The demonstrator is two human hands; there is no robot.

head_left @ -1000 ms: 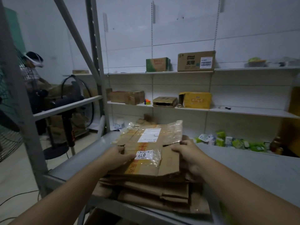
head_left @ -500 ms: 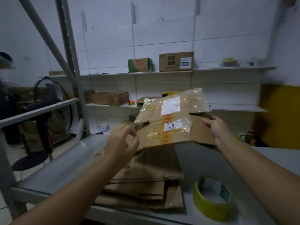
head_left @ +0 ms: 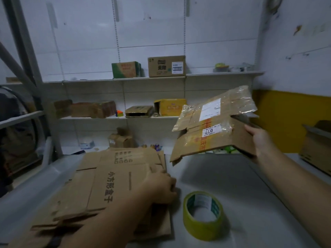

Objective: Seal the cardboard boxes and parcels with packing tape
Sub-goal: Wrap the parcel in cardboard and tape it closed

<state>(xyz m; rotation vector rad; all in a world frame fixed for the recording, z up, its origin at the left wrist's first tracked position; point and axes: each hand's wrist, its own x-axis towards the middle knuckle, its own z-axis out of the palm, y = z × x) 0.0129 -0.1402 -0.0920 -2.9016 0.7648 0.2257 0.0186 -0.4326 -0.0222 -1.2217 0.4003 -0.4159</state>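
Observation:
My right hand (head_left: 260,140) grips the right edge of a flattened cardboard box (head_left: 213,129), wrapped in clear tape with white labels, and holds it in the air above the grey table (head_left: 223,176). My left hand (head_left: 161,187) rests with curled fingers on the right edge of a stack of flattened cardboard boxes (head_left: 111,185) lying on the table's left side. Whether it grips a sheet is hidden. A roll of yellow packing tape (head_left: 203,214) lies flat on the table just right of the left hand.
White wall shelves (head_left: 152,78) behind the table carry several cardboard boxes. A brown box (head_left: 317,151) stands at the table's far right. A grey metal rack post (head_left: 26,51) rises at the left, with a fan behind it.
My right hand lifted the taped flat box off the stack and carried it up and to the right. My left hand let go of it and dropped onto the stack's right edge.

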